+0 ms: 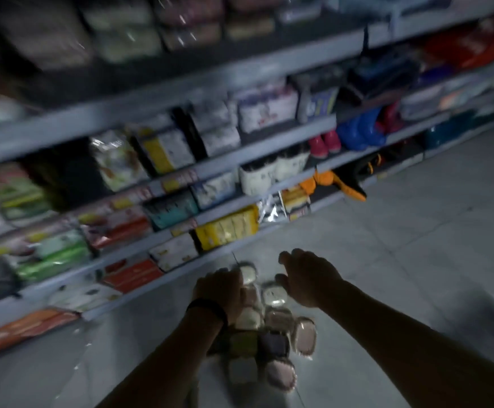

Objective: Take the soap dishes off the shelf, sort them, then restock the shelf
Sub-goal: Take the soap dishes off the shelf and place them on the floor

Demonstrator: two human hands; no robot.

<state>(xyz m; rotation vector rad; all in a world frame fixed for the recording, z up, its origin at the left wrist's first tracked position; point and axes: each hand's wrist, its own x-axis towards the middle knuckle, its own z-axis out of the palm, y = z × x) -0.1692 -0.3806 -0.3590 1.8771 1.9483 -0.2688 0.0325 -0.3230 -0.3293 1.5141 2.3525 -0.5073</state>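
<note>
Sorting, apparently — soap dishes [306,337] lay heaped on the floor [416,245] under the left hand [219,287] and right hand [307,278], fingers curled, grip too blurred to tell; next called for singling one out.

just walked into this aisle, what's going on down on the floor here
A person reaches both hands down to a pile of wrapped soap dishes on the floor beside stocked shelves. The left hand is on a pale dish at the pile's far end; blur hides its grip. The right hand hovers over the pile, loosely curled, seemingly empty.
</note>
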